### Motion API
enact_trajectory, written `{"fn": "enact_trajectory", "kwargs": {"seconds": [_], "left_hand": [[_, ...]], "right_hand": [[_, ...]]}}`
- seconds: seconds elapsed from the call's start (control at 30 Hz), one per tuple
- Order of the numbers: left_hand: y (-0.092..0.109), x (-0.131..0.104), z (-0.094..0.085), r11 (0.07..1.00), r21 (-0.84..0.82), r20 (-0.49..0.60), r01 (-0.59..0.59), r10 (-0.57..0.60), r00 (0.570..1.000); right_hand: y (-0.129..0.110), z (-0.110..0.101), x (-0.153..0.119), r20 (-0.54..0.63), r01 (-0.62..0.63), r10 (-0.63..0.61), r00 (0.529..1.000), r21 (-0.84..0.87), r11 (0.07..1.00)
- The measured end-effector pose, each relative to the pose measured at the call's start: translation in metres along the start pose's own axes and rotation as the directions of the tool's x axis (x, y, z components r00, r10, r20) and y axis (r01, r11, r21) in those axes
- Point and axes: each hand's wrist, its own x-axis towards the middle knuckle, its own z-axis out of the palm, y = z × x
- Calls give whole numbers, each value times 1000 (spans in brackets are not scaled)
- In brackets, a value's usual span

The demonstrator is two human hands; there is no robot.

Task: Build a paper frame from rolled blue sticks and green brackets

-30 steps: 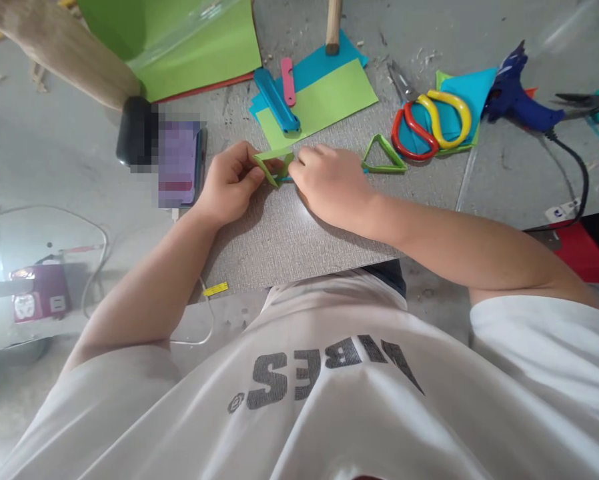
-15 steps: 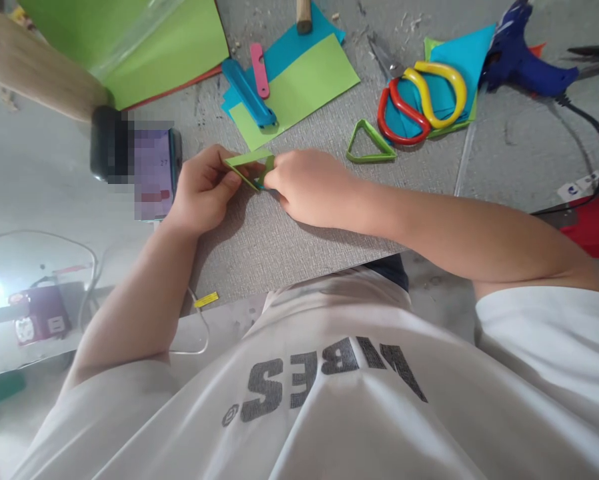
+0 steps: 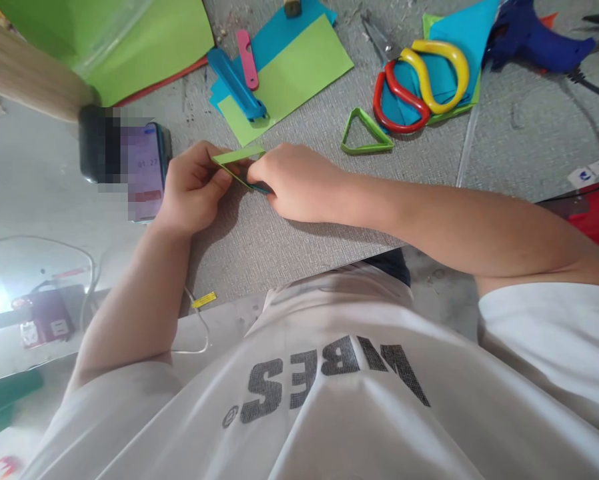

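Between my hands is a folded green paper strip (image 3: pixel 238 156), bent into an angled, roughly triangular shape. My left hand (image 3: pixel 192 187) pinches its left corner between thumb and fingers. My right hand (image 3: pixel 299 180) is closed on the strip's right end, and the fingertips there are partly hidden. A sliver of blue shows under the right fingers; I cannot tell what it is. To the right, a finished-looking green paper triangle (image 3: pixel 366 147) stands on the grey table (image 3: pixel 259 240), apart from my hand.
Scissors (image 3: pixel 442 107) with red and yellow handles lie on blue paper (image 3: pixel 464 27). Behind my hands are a blue cutter (image 3: pixel 237 85), a pink piece (image 3: pixel 247 60) and green paper (image 3: pixel 299 83). A phone (image 3: pixel 144 167) stands left; a blue glue gun (image 3: pixel 534 40) lies right.
The view has shifted slightly, so the table things sit a little further left or higher. My right fingers have closed further over the strip's right end, covering more of it.
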Motion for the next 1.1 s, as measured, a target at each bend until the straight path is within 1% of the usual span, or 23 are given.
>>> {"fn": "enact_trajectory", "kwargs": {"seconds": [0.17,0.27,0.3,0.37,0.47,0.53,0.67,0.87,1.03,1.1], "left_hand": [[-3,-1,-5,1000,16,21,5,-6,1000],[-10,-2,-8,1000,21,30,-8,8,1000],[-14,-2,-10,999,28,39,-30,29,999],[-24,-1,-13,992,52,57,-112,109,992],[-38,2,-18,966,98,91,-239,230,969],[-42,4,-19,955,110,88,-274,265,960],[-40,5,-20,945,129,92,-301,291,952],[-32,1,-14,934,158,106,-320,307,946],[-27,2,-14,865,284,135,-415,393,910],[-24,2,-15,834,339,143,-436,412,900]], "right_hand": [[-3,0,1,-1,-35,35,999,50,998],[-4,1,3,-2,-56,56,998,75,996],[-3,1,4,-1,-61,61,998,86,994],[-2,1,7,6,-70,70,998,120,990],[-1,0,11,27,-86,82,996,177,980],[-1,-1,13,22,-96,94,995,206,974],[-1,0,13,6,-98,99,995,233,967],[-1,4,11,0,-109,111,994,199,974],[0,6,11,2,-85,86,996,193,978],[0,6,10,1,-79,81,997,197,977]]}}
